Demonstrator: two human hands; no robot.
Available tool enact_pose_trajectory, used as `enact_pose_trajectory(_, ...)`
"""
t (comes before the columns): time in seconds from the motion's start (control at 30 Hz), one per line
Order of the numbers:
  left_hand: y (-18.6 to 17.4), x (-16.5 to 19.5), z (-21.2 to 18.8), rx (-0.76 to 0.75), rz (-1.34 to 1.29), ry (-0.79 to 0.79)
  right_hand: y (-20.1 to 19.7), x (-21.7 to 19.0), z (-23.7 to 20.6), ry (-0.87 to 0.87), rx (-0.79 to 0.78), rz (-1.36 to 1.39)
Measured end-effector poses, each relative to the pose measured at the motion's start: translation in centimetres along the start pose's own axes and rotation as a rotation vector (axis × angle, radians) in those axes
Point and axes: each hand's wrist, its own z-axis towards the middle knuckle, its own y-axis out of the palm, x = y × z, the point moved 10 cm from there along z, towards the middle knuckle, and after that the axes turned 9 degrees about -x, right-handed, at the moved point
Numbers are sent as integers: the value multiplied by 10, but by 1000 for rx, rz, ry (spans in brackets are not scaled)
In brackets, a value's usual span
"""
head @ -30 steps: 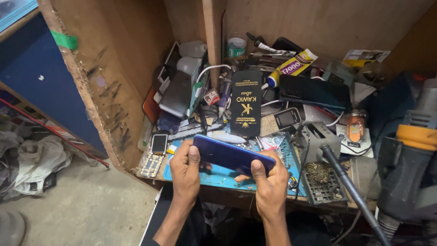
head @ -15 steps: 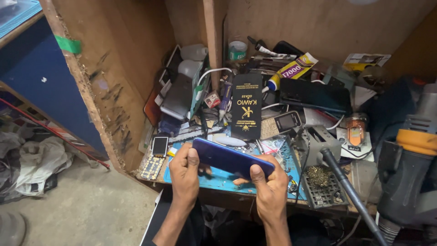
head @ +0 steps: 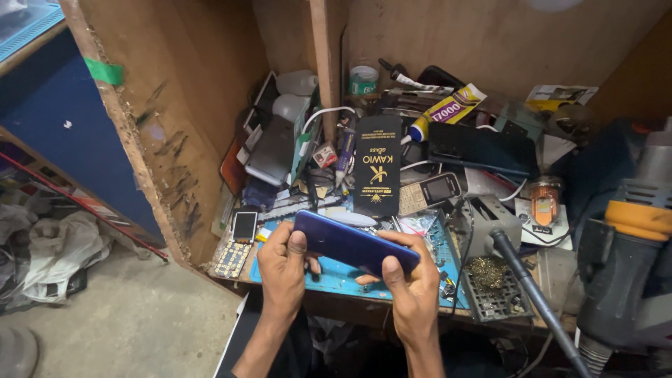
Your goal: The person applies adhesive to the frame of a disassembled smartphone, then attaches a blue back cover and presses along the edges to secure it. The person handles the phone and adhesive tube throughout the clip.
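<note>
Since a second ago little has shifted: my right hand (head: 413, 290) has slid a touch along the blue phone (head: 353, 243), its thumb now lying over the phone's right end, and the phone sits at much the same slant as before. I hold the phone back side up, between both hands, tilted so its left end rides higher than its right. My left hand (head: 283, 269) is closed around the left end, thumb pressed on the upper face, fingers curled beneath. My right hand is closed on the right end in the same way.

The phone hovers just above the blue work mat (head: 336, 276) on the cluttered desk (head: 280, 280), not touching it. Behind it, a black flat package (head: 378, 168) with gold print stands leaning, and just to its right lies a small keypad phone (head: 430, 192). At the mat's left edge rest a bare circuit board (head: 229, 257) and a small screen part (head: 245, 225). To the right a tray with brass wool (head: 488, 273) sits near a dark slanting rod (head: 532, 294). A yellow glue tube (head: 448, 110) lies at the back.
</note>
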Motion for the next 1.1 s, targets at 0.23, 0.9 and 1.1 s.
enact_pose_trajectory(0.23,-1,2,0,2,18,24,-2,9,2,70,17,-8)
enact_pose_trajectory(0.9,1,12,-1,-16,161,52,-8,13,0,79,67,-41)
enact_pose_trajectory(1.1,17,63,1,-58,155,255,-16,19,-5,24,112,-128)
